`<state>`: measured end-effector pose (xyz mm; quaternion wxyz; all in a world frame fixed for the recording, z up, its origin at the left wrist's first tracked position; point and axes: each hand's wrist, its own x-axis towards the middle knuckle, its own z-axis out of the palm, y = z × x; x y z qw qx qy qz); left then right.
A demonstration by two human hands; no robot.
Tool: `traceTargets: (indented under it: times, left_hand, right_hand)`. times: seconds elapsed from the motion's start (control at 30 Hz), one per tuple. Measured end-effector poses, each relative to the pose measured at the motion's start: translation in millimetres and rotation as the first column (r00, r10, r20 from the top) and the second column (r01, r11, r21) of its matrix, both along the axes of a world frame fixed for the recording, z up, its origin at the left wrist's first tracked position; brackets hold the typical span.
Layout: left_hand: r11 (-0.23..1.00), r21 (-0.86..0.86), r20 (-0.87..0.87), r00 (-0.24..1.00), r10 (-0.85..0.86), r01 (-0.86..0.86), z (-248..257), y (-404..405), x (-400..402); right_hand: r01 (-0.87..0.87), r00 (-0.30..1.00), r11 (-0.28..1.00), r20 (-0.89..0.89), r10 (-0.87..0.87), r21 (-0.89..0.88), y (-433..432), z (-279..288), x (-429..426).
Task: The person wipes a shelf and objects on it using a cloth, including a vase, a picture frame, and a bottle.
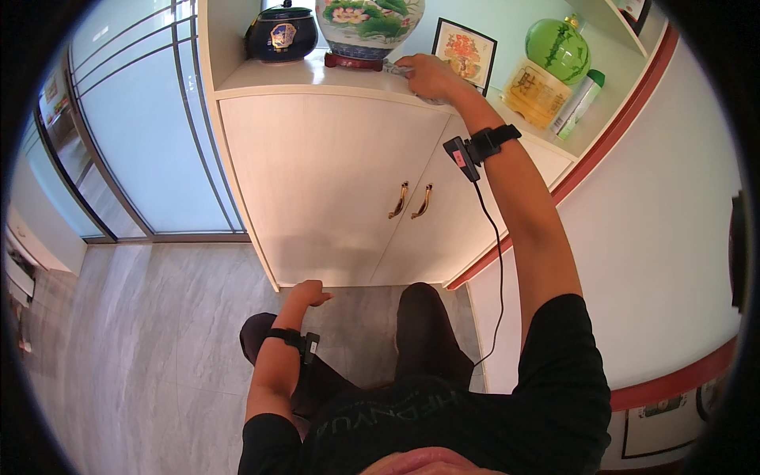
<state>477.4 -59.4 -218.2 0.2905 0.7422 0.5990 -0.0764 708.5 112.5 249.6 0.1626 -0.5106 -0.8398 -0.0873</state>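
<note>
My right hand holds a crumpled grey cloth against the cabinet's shelf top, and part of the cloth hangs at the front edge. Just left of it stands a porcelain vase painted with lotus flowers and leaves, on a dark red stand. A framed flower picture leans behind my fingers. Low down, above my left knee, my left hand is loosely curled with nothing seen in it. Its palm side is hidden.
A dark lidded jar stands left on the shelf. To the right are a green balloon-like ball, a yellowish box and a green-capped canister. Below are cabinet doors with brass handles. A cable hangs from my right wrist.
</note>
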Motion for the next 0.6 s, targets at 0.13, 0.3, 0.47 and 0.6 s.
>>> traceTargets:
  times: [0.13, 0.3, 0.47, 0.6]
  left_hand:
    - [0.993, -0.107, -0.047, 0.997, -0.059, 0.053, 4.5, 2.7, 4.2]
    - [0.999, -0.042, -0.029, 1.000, 0.009, -0.010, 3.0, -8.5, 2.1]
    - [0.999, 0.034, 0.064, 0.998, 0.020, -0.022, -3.3, -20.9, -10.5]
    - [0.998, 0.045, 0.076, 0.997, 0.028, -0.031, 5.8, -31.9, -17.3]
  right_hand:
    - [-0.117, 0.993, 0.993, -0.007, 0.117, 0.014, -14.5, -3.3, 12.6]
    - [-0.223, 0.971, 0.972, -0.075, 0.229, 0.077, -36.8, -12.6, 23.9]
    - [-0.304, 0.943, 0.938, -0.090, 0.321, 0.164, -49.8, -20.5, 30.4]
    - [-0.319, 0.937, 0.919, -0.067, 0.342, 0.231, -56.1, -25.1, 37.1]
